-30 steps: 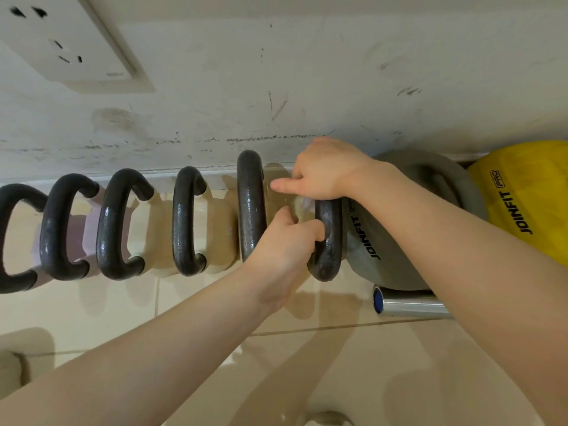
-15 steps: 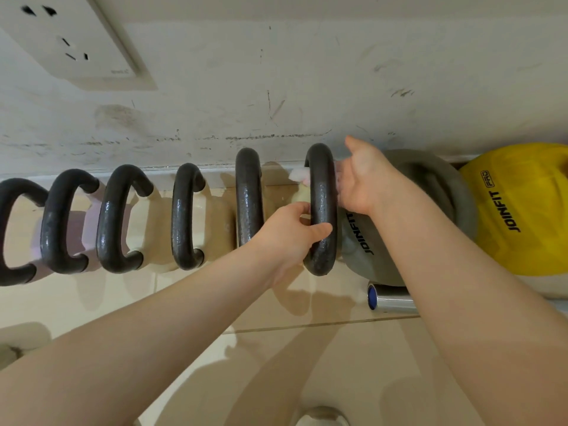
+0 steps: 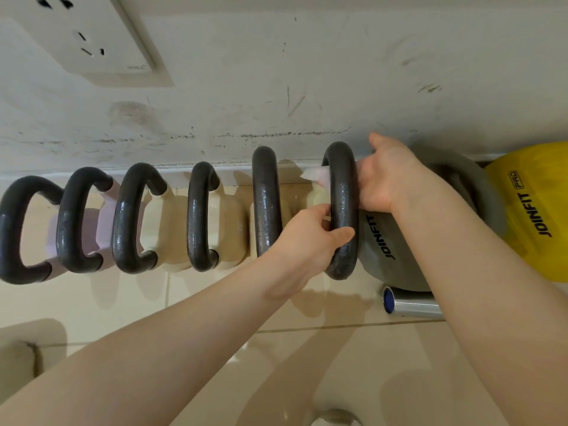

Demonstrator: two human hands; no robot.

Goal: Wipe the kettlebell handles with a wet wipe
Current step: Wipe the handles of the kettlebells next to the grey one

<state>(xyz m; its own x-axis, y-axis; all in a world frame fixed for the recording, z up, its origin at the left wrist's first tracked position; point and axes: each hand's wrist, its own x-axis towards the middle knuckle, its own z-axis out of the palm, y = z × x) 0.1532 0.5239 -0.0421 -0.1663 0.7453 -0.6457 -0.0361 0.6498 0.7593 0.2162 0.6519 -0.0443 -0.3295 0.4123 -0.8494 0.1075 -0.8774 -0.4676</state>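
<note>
A: What were the hands doing?

B: The left hand (image 3: 310, 241) was curled round the lower part of the rightmost dark handle (image 3: 342, 207), thumb across its front, gripping it. The right hand (image 3: 385, 176) sat against the far side of that same handle, near its top, fingers reaching behind the bar.

A: And the wet wipe?

B: A pale scrap of the wet wipe (image 3: 315, 175) stuck out to the left of the handle, just under its upper curve. It seemed pinched by the right hand's fingers, though the bar hid them, so I could not tell for certain how they closed.

A: What lay around that?

B: The handle belonged to a grey kettlebell (image 3: 382, 250) printed JOINFIT, standing on a pale tiled floor (image 3: 353, 364) against a scuffed white wall (image 3: 307, 72). Further dark handles (image 3: 267, 204) stood in a row to its left. A yellow kettlebell (image 3: 534, 210) stood to the right, a silver tube with a blue end (image 3: 405, 304) lay in front, and a wall socket (image 3: 89, 41) was at upper left.
</note>
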